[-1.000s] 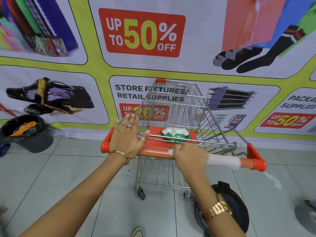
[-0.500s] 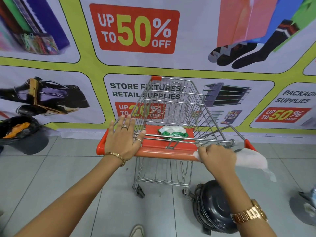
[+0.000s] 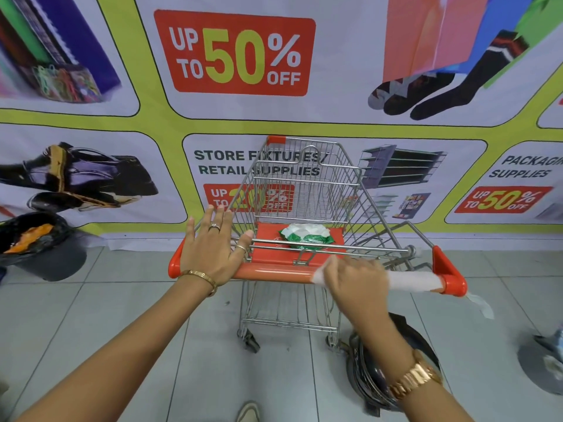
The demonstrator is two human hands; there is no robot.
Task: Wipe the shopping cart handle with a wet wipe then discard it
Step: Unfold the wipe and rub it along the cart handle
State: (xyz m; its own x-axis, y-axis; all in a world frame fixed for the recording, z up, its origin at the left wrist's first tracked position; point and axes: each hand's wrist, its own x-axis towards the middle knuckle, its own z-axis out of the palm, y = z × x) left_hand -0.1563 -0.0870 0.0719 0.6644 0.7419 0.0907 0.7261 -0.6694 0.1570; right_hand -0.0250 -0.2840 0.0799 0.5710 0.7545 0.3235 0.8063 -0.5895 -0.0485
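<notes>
A small wire shopping cart (image 3: 304, 184) stands in front of me with an orange handle (image 3: 274, 273) across its near end. My left hand (image 3: 213, 254) lies flat on the handle's left part, fingers spread, holding nothing. My right hand (image 3: 355, 281) presses a white wet wipe (image 3: 411, 281) onto the handle's right half; the wipe is wrapped along the bar up to the orange end cap, and a loose tail hangs off the right end. A green and white wipes pack (image 3: 306, 236) rests on the cart's orange seat flap.
A black bin (image 3: 405, 333) sits on the tiled floor under my right forearm. Another dark bin with orange waste (image 3: 39, 248) is at the left by the wall. A printed sale banner (image 3: 237, 56) covers the wall behind the cart. A grey object (image 3: 545, 363) lies at the right edge.
My right hand slid the wipe right along the handle to its end, then came back left toward the middle. The left hand stayed flat on the handle.
</notes>
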